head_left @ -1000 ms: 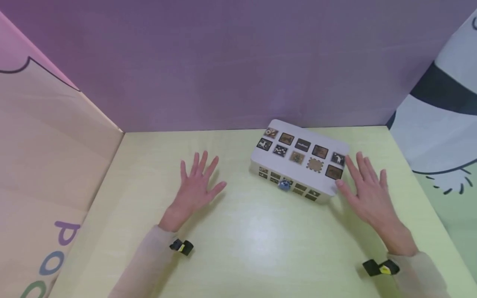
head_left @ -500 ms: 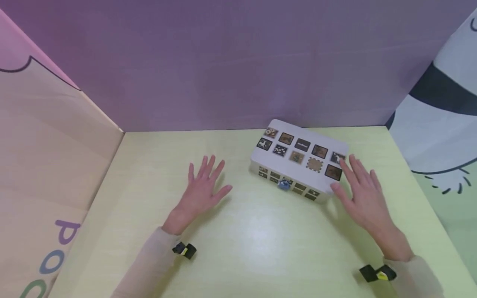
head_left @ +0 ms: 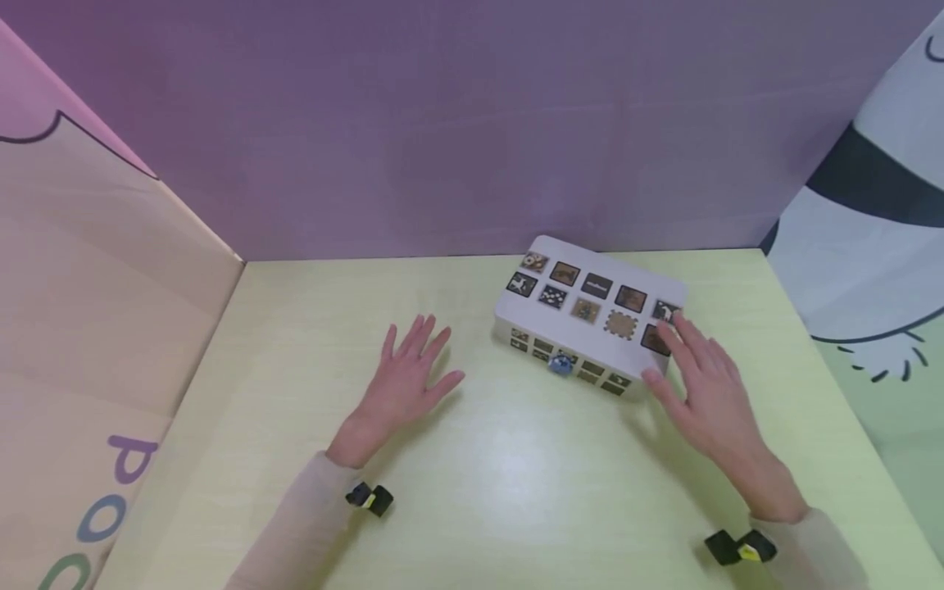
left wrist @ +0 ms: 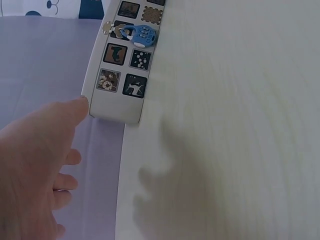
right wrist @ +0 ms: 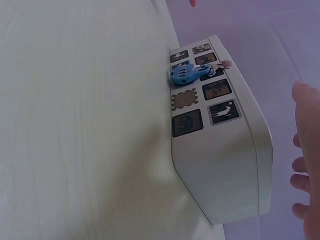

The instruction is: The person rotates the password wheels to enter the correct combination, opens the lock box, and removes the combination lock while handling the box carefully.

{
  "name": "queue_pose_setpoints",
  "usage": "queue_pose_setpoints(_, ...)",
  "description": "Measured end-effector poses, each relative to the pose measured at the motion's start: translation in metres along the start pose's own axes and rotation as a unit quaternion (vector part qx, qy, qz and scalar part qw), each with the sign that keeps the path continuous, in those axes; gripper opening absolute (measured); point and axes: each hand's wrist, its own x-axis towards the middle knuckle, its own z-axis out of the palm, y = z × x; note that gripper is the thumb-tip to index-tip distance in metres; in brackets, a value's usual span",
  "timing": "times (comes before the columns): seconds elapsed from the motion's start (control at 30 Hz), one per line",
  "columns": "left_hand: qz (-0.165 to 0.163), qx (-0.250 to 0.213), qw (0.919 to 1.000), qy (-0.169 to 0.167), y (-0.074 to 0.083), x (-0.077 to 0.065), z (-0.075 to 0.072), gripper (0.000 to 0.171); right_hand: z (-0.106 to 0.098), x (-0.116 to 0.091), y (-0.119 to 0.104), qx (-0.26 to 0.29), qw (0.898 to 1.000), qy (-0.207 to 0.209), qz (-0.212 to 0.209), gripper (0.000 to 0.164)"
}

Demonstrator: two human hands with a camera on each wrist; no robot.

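A white box (head_left: 583,332) with rows of small square pictures on its lid and front stands askew near the table's back edge, right of centre. A blue combination padlock (right wrist: 185,74) hangs from the latch on its front, and the left wrist view also shows this padlock (left wrist: 142,36). My right hand (head_left: 711,401) hovers at the box's right front corner, fingers straight and spread, holding nothing; whether a fingertip touches the lid cannot be told. Left of the box, my left hand (head_left: 398,389) is held above the table with spread fingers and nothing in it.
The pale yellow table (head_left: 501,508) carries the box. A purple panel (head_left: 457,131) rises behind it, with a printed beige panel (head_left: 96,270) on the left and a printed white and green panel (head_left: 878,270) on the right. Both wrists wear small black straps.
My right hand has moved left and slightly nearer me, over the box's right front corner. My left hand has drifted slightly right and towards me. The box stays in place.
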Motion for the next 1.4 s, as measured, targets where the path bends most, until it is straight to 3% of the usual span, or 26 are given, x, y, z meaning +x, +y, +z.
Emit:
queue_pose_setpoints(0.47, 0.024, 0.021, 0.9995, 0.002, 0.003, 0.000, 0.005, 0.073, 0.010, -0.002, -0.010, 0.010, 0.998, 0.031, -0.055, 0.068)
queue_pose_setpoints(1.0, 0.028, -0.015, 0.9987, -0.038, 0.017, 0.003, 0.008, 0.065, 0.022, -0.004, -0.018, 0.018, 0.996, 0.021, -0.080, 0.063)
queue_pose_setpoints(1.4, 0.043, -0.027, 0.9979, -0.040, 0.027, 0.005, 0.012, 0.064, 0.031, -0.005, -0.027, 0.025, 0.992, 0.023, -0.125, 0.068)
